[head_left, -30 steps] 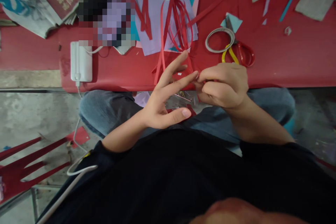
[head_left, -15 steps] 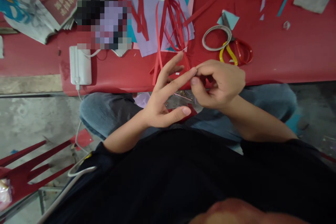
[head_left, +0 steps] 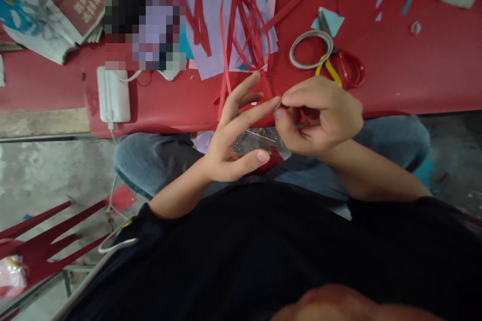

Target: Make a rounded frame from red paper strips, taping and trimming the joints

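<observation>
Fingers spread, my left hand (head_left: 235, 135) is held above the table's front edge. The fingers of my right hand (head_left: 322, 115) pinch at the tip of the left index finger. A tiny pale sliver shows between them, too small to name. Just beyond the hands, a looped bundle of red paper strips (head_left: 244, 20) lies on purple paper (head_left: 211, 15). To the right rests a roll of tape (head_left: 294, 55), overlapping scissors (head_left: 352, 67) with one yellow and one red handle.
On the red table (head_left: 414, 70) a white power bank (head_left: 115, 95) with a cable lies at left, near newspapers (head_left: 56, 40). Paper scraps are scattered at the back right. Below left stands a red plastic chair (head_left: 41, 246).
My right hand has shifted slightly right, and a small gap with a pale sliver now shows at the left index fingertip. The left hand stays spread.
</observation>
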Motion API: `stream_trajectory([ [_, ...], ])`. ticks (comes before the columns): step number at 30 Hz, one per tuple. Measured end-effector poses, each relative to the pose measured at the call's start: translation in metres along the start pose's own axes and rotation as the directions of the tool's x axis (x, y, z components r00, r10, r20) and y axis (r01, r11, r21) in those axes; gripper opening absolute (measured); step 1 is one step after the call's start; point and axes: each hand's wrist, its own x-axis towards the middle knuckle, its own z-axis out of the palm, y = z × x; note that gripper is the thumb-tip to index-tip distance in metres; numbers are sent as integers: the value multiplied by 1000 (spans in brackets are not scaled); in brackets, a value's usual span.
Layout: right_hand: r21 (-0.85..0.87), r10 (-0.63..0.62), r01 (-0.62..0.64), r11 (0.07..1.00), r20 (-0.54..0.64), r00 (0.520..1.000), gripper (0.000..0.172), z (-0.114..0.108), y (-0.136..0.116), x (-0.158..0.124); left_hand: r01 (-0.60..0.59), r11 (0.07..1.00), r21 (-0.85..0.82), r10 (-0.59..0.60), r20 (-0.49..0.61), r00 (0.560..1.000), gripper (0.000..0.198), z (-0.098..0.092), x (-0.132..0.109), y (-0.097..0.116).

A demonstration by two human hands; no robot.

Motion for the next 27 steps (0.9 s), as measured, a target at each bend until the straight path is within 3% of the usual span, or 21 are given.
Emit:
stream_trajectory([
  [3, -64, 66, -59, 996, 119, 991, 16, -6, 3, -8, 28, 1000, -12, -28, -22, 999, 87, 1, 0, 9],
  [6, -145, 92, -67, 987, 172, 981, 13, -9, 3, -10, 120, 993, 17, -121, 44, 992, 80, -1, 1, 14],
  [10, -175, 17, 5, 984, 124, 992, 2, -10, 1, -2, -8, 1000, -11, 8, -9, 1000, 89, -2, 2, 9],
  [12, -146, -1, 18, 989, 113, 994, 3, -11, 1, 0, 2, 1000, 8, -2, 1, 1000, 89, -1, 2, 6],
  [15, -218, 36, 10, 976, 206, 978, 10, -14, 7, -2, 27, 999, 41, -28, 8, 1000, 87, 1, 1, 4],
  [17, -272, 51, 30, 962, 284, 957, 13, -17, 13, -5, -15, 1000, 18, 15, -26, 1000, 91, 2, 1, 3],
  [19, -272, -44, 118, 955, 266, 963, 11, -18, 18, -6, -40, 999, -17, 39, -49, 998, 91, 3, 2, 5],
  [23, -295, -270, 299, 908, 136, 953, 12, -14, 23, 1, 27, 1000, 7, -27, -18, 999, 77, -1, 4, 13],
  [27, -310, -319, 343, 887, 125, 939, 5, -16, 23, 4, 57, 993, 100, -58, 5, 998, 78, -4, 5, 21],
])
